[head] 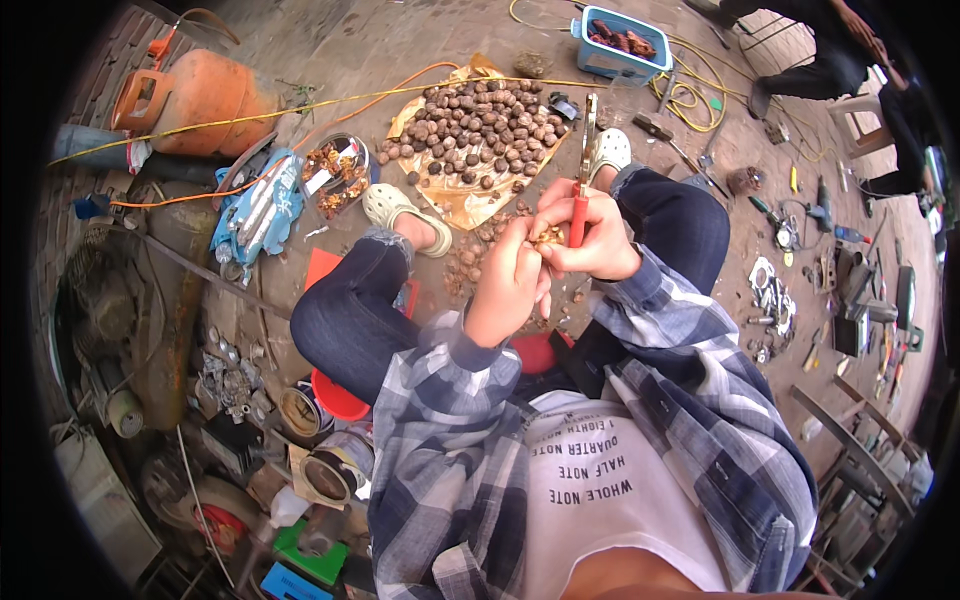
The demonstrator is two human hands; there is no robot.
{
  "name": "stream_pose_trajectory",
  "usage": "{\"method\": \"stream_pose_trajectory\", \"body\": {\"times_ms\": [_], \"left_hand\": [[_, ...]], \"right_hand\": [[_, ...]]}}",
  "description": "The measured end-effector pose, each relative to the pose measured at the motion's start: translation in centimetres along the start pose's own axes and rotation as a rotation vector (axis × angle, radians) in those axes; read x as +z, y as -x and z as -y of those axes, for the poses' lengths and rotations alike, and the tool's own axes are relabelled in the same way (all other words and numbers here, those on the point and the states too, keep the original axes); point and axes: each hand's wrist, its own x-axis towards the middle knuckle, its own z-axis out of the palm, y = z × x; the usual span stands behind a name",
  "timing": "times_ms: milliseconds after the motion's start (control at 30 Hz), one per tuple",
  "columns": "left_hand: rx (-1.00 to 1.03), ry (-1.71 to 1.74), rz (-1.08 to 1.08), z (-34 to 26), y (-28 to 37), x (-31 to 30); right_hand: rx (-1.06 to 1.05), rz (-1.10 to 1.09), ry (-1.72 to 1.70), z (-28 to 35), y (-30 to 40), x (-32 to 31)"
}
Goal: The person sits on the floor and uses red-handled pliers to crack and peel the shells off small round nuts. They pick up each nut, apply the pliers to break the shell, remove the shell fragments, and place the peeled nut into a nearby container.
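Between the fingertips of both hands is a cracked walnut with pale kernel showing. My left hand pinches it from the left side. My right hand touches it with the thumb and also holds pliers with red handles, whose metal head points away from me. Past the hands, a heap of whole walnuts lies on brown paper. Broken shells are scattered on the ground below the hands. A round container of walnut kernels stands left of the heap.
An orange gas cylinder lies at the upper left, near a blue plastic bag. A blue tub stands at the top. A hammer and tools lie to the right. Paint cans stand at lower left. Another person's legs are at upper right.
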Motion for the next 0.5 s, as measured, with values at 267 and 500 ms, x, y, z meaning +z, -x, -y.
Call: {"method": "stream_pose_trajectory", "body": {"times_ms": [267,500], "left_hand": [[0.032,-0.009,0.004,0.5,1.7,0.8],[-0.001,0.110,0.019,0.6,2.3,1.0]], "right_hand": [[-0.006,0.047,0.011,0.8,0.7,0.2],[0.059,0.068,-0.079,1.3,0.9,0.3]]}}
